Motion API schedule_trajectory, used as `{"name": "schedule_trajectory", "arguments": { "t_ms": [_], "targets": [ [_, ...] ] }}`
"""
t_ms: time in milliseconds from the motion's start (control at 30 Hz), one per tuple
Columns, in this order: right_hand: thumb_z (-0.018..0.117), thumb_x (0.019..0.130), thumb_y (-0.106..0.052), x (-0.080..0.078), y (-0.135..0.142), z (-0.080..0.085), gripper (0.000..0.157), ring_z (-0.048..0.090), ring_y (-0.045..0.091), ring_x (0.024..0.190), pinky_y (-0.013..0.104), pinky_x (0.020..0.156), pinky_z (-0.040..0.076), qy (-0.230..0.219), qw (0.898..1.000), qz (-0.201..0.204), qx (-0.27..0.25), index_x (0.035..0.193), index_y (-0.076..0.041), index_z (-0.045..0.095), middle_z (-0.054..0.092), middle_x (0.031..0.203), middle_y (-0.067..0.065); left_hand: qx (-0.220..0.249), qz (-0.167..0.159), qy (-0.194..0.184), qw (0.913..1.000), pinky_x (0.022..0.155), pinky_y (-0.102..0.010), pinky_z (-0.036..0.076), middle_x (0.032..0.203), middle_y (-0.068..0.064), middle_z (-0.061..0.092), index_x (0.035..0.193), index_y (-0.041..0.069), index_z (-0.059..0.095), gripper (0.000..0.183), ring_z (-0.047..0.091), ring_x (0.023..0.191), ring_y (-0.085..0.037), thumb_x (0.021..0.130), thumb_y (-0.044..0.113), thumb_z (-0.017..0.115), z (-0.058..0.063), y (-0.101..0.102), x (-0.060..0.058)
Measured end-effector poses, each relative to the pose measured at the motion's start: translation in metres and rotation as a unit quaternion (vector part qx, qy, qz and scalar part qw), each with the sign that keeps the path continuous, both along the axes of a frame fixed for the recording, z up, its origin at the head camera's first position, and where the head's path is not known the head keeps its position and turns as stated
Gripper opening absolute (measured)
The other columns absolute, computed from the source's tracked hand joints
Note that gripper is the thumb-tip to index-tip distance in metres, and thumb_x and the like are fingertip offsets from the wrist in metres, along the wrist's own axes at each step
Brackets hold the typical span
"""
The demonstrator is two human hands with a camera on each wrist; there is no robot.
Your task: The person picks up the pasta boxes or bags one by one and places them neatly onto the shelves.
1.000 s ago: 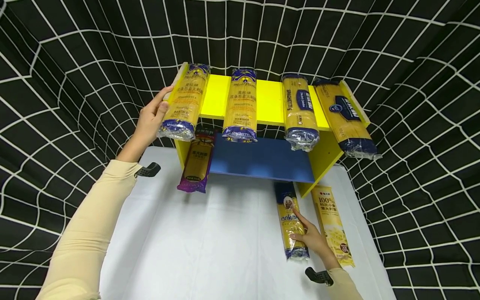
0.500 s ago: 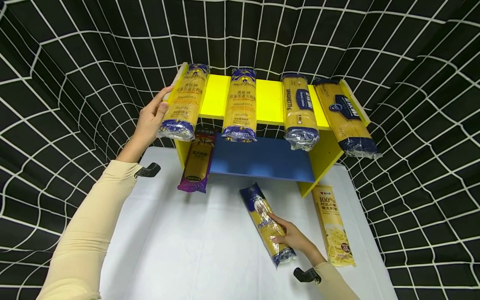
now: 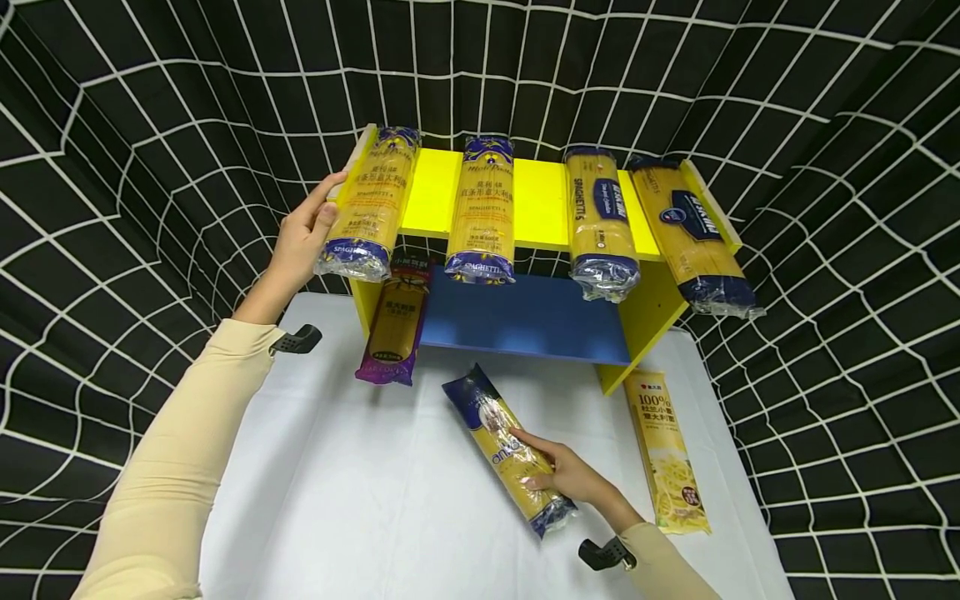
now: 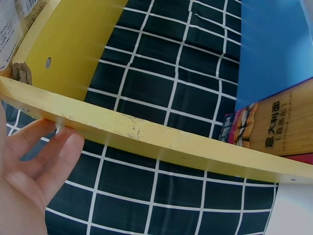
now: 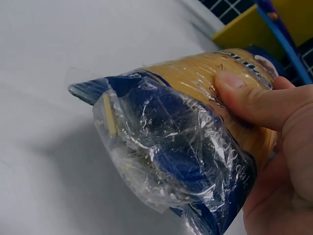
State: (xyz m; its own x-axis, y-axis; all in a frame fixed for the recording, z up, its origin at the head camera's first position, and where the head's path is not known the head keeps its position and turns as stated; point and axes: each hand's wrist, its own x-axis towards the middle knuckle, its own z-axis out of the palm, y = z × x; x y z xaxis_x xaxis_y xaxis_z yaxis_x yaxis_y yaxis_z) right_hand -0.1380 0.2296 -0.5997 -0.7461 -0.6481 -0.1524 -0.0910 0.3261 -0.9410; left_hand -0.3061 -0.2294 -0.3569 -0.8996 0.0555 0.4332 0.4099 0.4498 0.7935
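My right hand (image 3: pixel 562 475) holds a blue-and-yellow spaghetti pack (image 3: pixel 504 450), tilted, its blue top toward upper left. In the right wrist view, the thumb presses on the pack's yellow side (image 5: pixel 195 73), and its crinkled clear end (image 5: pixel 161 142) faces the camera. My left hand (image 3: pixel 300 237) rests against the outer left side of the yellow-and-blue shelf (image 3: pixel 540 200). The left wrist view has its fingertips on the outer face of the yellow board (image 4: pixel 132 129), with no finger wrapped over to the inside.
Several spaghetti packs lie along the top, including a left one (image 3: pixel 371 204) and a right one (image 3: pixel 693 229). A purple-ended pack (image 3: pixel 393 325) juts from the lower blue level (image 3: pixel 517 321). Another yellow pack (image 3: pixel 663 450) lies on the white cloth (image 3: pixel 337 492) at right.
My right hand has carried the spaghetti pack leftward from beside the right-hand yellow pack, and the pack has turned from nearly straight to slanted. My left hand has stayed against the shelf.
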Motion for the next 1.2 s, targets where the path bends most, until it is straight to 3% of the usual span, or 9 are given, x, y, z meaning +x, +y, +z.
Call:
{"name": "schedule_trajectory", "arguments": {
  "t_ms": [133,233,500,767,867,1067,1200],
  "targets": [
    [0.071,0.088,-0.007,0.0,-0.004,0.008,0.084,0.066,0.011,0.087,0.028,0.069,0.059,-0.007,1.0,0.007,-0.021,0.158,-0.015,0.025,0.019,0.161,0.028,-0.005,0.003,0.006,1.0,0.056,-0.012,0.048,0.124,-0.02,0.062,0.149,0.046,0.039,0.044,0.058,0.077,-0.002,0.104,0.043,0.041,0.001,0.001,0.0],
    [0.07,0.089,-0.007,-0.001,-0.006,0.012,0.084,0.067,0.01,0.083,0.027,0.067,0.059,0.0,0.999,0.012,-0.03,0.158,-0.014,0.025,0.017,0.162,0.028,-0.006,0.004,0.006,1.0,0.056,-0.011,0.048,0.125,-0.02,0.061,0.148,0.046,0.039,0.044,0.058,0.078,-0.002,0.104,0.043,0.041,0.002,0.001,0.0],
    [0.071,0.089,-0.006,0.001,-0.013,0.025,0.084,0.062,0.012,0.109,0.031,0.077,0.06,-0.019,0.999,-0.018,-0.037,0.158,-0.019,0.025,0.018,0.164,0.022,-0.008,0.006,-0.002,0.9999,0.056,-0.011,0.047,0.126,-0.02,0.061,0.15,0.044,0.038,0.045,0.058,0.077,-0.001,0.105,0.039,0.04,0.002,0.002,0.0],
    [0.072,0.089,-0.008,-0.004,-0.016,0.04,0.084,0.045,0.036,0.135,0.025,0.09,0.056,-0.026,0.996,-0.062,-0.064,0.158,-0.024,0.026,0.011,0.167,0.013,-0.008,0.006,0.0,1.0,0.057,-0.011,0.048,0.124,-0.021,0.061,0.149,0.044,0.039,0.045,0.058,0.077,0.0,0.105,0.041,0.041,0.005,0.004,0.004],
    [0.072,0.089,-0.009,-0.007,-0.017,0.042,0.085,0.044,0.03,0.137,0.021,0.094,0.053,-0.024,0.993,-0.083,-0.076,0.158,-0.024,0.025,0.012,0.167,0.012,-0.006,0.005,-0.005,1.0,0.057,-0.011,0.047,0.126,-0.022,0.06,0.15,0.042,0.038,0.045,0.057,0.077,0.0,0.105,0.039,0.04,0.006,0.005,0.005],
    [0.072,0.089,-0.009,-0.012,-0.022,0.041,0.085,0.042,0.025,0.139,0.019,0.098,0.05,-0.013,0.986,-0.14,-0.092,0.158,-0.025,0.026,0.017,0.166,0.012,-0.007,0.004,-0.012,0.9999,0.059,-0.009,0.046,0.126,-0.025,0.059,0.152,0.033,0.039,0.047,0.055,0.076,0.003,0.106,0.037,0.04,0.021,0.013,0.024],
    [0.071,0.09,-0.01,-0.016,-0.028,0.04,0.079,0.048,0.021,0.133,0.018,0.096,0.051,-0.016,0.979,-0.176,-0.104,0.156,-0.024,0.031,0.023,0.165,0.01,-0.004,0.005,-0.014,0.9999,0.059,-0.009,0.046,0.124,-0.025,0.06,0.152,0.033,0.039,0.047,0.055,0.076,0.003,0.105,0.037,0.04,0.024,0.014,0.028]
  ]
}}
